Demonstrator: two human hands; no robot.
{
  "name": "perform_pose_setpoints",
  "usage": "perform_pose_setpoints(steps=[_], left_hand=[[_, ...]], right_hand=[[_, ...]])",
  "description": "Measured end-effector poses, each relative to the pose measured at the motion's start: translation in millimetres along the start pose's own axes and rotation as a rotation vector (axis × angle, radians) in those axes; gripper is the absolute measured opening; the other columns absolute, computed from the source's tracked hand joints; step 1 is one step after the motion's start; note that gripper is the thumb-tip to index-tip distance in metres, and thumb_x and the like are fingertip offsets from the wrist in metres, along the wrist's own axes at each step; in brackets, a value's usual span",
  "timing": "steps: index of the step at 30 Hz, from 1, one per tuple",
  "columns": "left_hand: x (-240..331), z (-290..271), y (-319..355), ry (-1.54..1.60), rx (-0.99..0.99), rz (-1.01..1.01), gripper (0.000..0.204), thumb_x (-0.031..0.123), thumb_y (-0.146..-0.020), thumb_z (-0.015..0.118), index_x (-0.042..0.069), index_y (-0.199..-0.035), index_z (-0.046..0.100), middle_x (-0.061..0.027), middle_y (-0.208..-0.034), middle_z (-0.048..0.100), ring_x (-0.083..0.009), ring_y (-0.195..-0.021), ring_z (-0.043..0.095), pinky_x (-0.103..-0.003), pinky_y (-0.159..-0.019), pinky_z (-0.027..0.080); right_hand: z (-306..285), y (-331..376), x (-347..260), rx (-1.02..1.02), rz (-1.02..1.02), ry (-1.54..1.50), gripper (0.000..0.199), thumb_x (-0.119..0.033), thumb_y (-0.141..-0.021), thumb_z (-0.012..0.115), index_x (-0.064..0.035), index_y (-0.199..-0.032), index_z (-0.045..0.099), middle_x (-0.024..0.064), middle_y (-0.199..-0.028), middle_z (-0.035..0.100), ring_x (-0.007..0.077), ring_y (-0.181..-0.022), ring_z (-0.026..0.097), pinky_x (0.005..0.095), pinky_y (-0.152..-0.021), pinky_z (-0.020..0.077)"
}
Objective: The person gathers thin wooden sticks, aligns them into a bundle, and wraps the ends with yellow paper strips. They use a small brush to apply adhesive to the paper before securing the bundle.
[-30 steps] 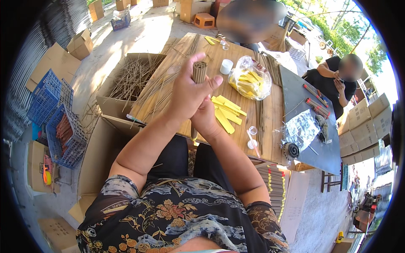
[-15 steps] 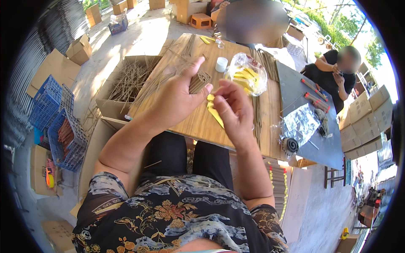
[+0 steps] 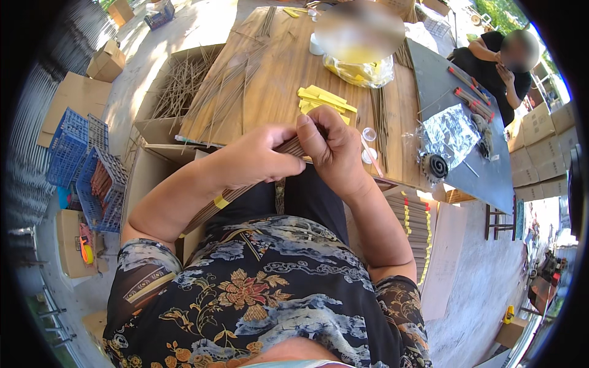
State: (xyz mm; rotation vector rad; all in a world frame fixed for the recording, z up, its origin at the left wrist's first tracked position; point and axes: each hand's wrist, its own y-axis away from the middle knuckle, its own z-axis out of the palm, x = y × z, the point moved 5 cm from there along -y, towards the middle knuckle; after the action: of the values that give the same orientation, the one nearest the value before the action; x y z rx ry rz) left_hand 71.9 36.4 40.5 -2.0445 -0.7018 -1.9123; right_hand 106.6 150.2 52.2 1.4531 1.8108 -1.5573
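My left hand (image 3: 261,158) and my right hand (image 3: 334,150) are both closed around a long bundle of thin brown sticks (image 3: 230,197), held low over my lap at the near edge of the wooden table (image 3: 276,80). The bundle slants down to the left under my left forearm and carries a yellow band near its lower part. Just beyond my hands a stack of yellow paper strips (image 3: 325,100) lies on the table. Loose sticks (image 3: 230,86) are spread over the left part of the tabletop.
A cardboard box of sticks (image 3: 178,92) stands left of the table, blue crates (image 3: 86,165) further left. A plastic bag with yellow contents (image 3: 362,67), small clear cups (image 3: 368,144) and a foil bag (image 3: 451,132) lie to the right. Another person (image 3: 500,67) sits at the far right. Banded bundles (image 3: 417,224) are stacked below.
My hands have dropped from over the tabletop to the near edge, above my lap. The bundle, held upright a second ago, now lies slanted with both hands closed on it.
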Motion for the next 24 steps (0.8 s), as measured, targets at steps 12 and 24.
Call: perform_pose_setpoints(steps=[12, 24], left_hand=[[-19.4, 1.3, 17.2, 0.293, -0.029, -0.176, 0.031, 0.033, -0.092, 0.041, 0.003, -0.098, 0.047, -0.0013, -0.070, 0.046, -0.0042, -0.052, 0.040, -0.015, -0.046, 0.034], [-38.3, -2.7, 25.0, 0.309, -0.031, -0.182, 0.028, 0.031, -0.093, 0.039, 0.005, -0.088, 0.048, 0.0000, -0.067, 0.047, -0.0018, -0.049, 0.040, -0.014, -0.043, 0.033]], right_hand=[[15.8, 9.3, 19.3, -0.281, 0.403, -0.677, 0.019, -0.021, -0.087, 0.055, -0.0023, -0.090, 0.054, -0.0006, -0.067, 0.053, 0.0033, -0.058, 0.047, 0.0172, -0.050, 0.0370], [32.7, 22.6, 38.5, -0.470, 0.319, -0.814, 0.022, -0.010, -0.081, 0.062, -0.0025, -0.100, 0.054, -0.0033, -0.073, 0.054, 0.0026, -0.065, 0.047, 0.0162, -0.056, 0.0381]])
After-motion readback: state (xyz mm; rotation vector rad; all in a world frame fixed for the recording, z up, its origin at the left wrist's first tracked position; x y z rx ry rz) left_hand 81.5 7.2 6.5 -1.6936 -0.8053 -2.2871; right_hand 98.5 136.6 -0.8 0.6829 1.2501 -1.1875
